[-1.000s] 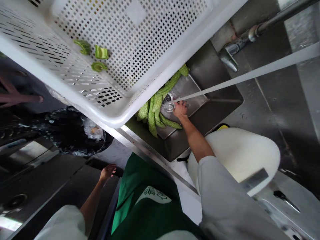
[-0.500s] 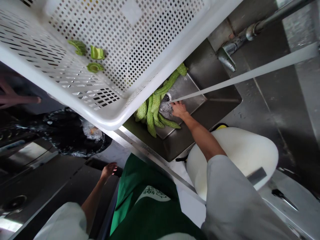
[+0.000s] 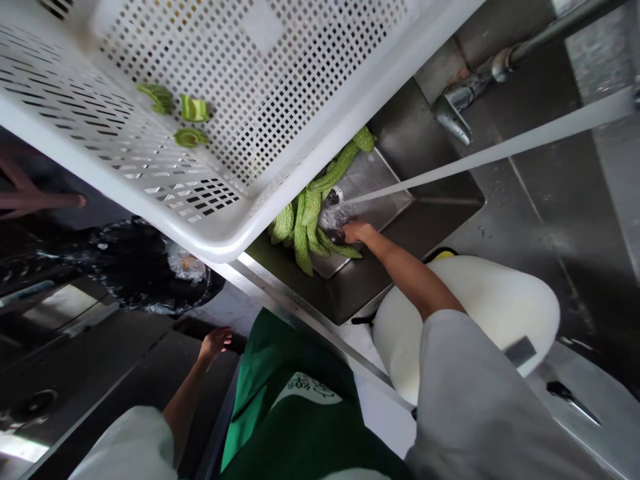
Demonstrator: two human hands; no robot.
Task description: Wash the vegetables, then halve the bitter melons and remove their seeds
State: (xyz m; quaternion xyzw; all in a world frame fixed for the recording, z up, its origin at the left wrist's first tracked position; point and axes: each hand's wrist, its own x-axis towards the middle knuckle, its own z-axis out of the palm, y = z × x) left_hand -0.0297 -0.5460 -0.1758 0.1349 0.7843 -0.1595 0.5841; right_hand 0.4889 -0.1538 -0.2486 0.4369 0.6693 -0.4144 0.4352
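Note:
My right hand [image 3: 356,231] reaches down into the metal sink [image 3: 430,227], beside the splash of a water stream [image 3: 470,162]. Its fingertips are blurred among water and a dark patch, so I cannot make out whether they grip anything. Next to it lies a heap of green bitter melons [image 3: 311,205], the lowest one close to the fingers. Part of the heap is hidden beneath the rim of a white perforated basket [image 3: 260,223]. Off to the left, away from the sink, my left hand [image 3: 216,341] hangs with fingers loosely curled and apart, holding nothing.
Inside the basket sit a few cut bitter melon pieces [image 3: 193,110]. A black plastic bag [image 3: 145,273] is below its left side. Right of the sink are a round white chopping board [image 3: 480,300] with a blade on it, a black-handled knife [image 3: 570,400] and a metal pipe [image 3: 457,110].
My right hand has moved slightly downward in the view, from beside the drain towards the lowest bitter melon, and its fingers now show less clearly. My left hand has barely shifted.

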